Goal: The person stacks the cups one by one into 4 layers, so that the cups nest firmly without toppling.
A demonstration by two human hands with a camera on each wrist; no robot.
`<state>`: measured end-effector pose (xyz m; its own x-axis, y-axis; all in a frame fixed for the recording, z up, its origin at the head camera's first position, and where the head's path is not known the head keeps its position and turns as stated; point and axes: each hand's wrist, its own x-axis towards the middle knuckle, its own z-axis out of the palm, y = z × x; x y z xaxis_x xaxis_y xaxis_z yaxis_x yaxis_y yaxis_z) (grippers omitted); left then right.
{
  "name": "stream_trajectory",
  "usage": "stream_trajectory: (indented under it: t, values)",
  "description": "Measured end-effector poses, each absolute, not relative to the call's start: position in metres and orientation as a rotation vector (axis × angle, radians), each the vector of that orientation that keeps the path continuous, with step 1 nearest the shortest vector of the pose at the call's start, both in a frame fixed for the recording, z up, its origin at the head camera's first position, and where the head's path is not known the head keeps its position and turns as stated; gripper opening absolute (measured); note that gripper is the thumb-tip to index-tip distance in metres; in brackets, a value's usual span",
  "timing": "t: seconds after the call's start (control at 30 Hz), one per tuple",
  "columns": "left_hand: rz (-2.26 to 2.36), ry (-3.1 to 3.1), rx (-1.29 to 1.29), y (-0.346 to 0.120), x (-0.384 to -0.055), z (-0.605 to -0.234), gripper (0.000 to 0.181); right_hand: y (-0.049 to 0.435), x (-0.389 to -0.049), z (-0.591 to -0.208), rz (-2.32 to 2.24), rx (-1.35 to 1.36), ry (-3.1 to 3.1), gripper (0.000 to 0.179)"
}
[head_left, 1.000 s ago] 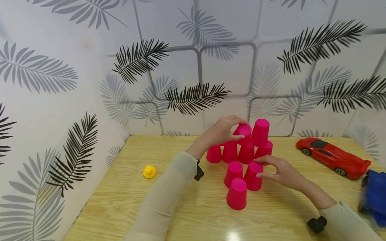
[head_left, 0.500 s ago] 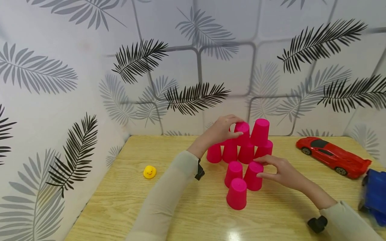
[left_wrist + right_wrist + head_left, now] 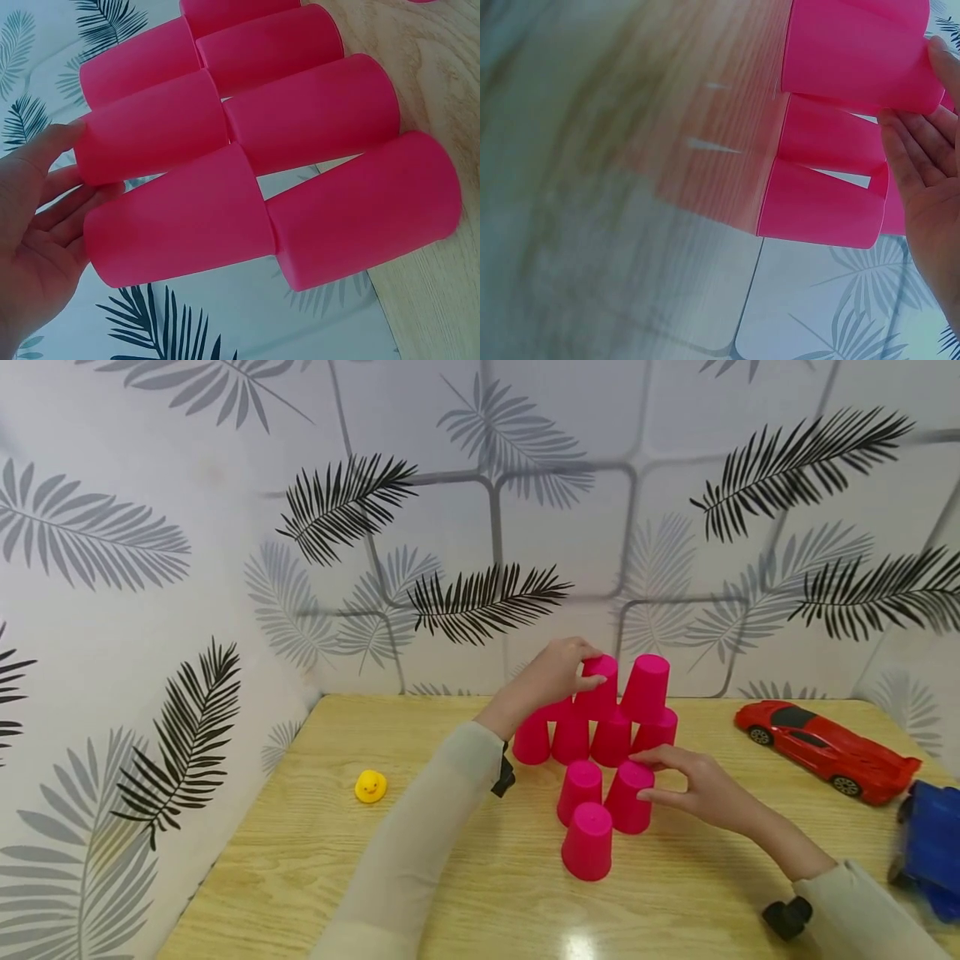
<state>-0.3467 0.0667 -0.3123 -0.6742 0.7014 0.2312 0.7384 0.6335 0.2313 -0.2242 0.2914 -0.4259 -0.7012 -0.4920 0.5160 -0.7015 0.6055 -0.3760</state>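
In the head view, a pink upper cup [image 3: 602, 689] is pinched near its base by the left hand [image 3: 551, 678], the palm being apart from it. Directly below this grip, a lower row of cups [image 3: 572, 739] is seen; just to its right, another upper cup [image 3: 645, 689] is placed. A front cup [image 3: 630, 800] is held by the right hand [image 3: 697, 789], and nearer than this grip, to its left, another front cup [image 3: 587, 843] is standing. To the right of this hand, a red car [image 3: 825, 753] and a blue toy [image 3: 933, 852] are found. Well to the left of the left hand, a yellow duck [image 3: 371, 786] is seen.

In the left wrist view, the pinched cup is enclosed by thumb and fingers, between two neighbours.

In the right wrist view, the held cup is taken between thumb and fingertips, parted only by its base.
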Motion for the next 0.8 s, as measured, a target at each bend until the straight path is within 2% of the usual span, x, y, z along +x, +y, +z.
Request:
stream_trajectory:
  t: [0.33,0.57,0.8]
  values:
    - [-0.472,-2.768,-1.175,0.068,-0.35,-0.311,0.044,0.291,-0.225,-0.427,0.802,0.949,-2.479,0.048]
    - [-0.531,-2.726,-1.156,0.065,-0.35,-0.315,0.052,0.294,-0.223,-0.426,0.781,0.929,-2.471,0.049]
    - [-0.882,-2.337,-1.131,0.042,-0.331,-0.322,0.054,0.312,-0.209,-0.422,0.833,0.712,-2.416,0.05]
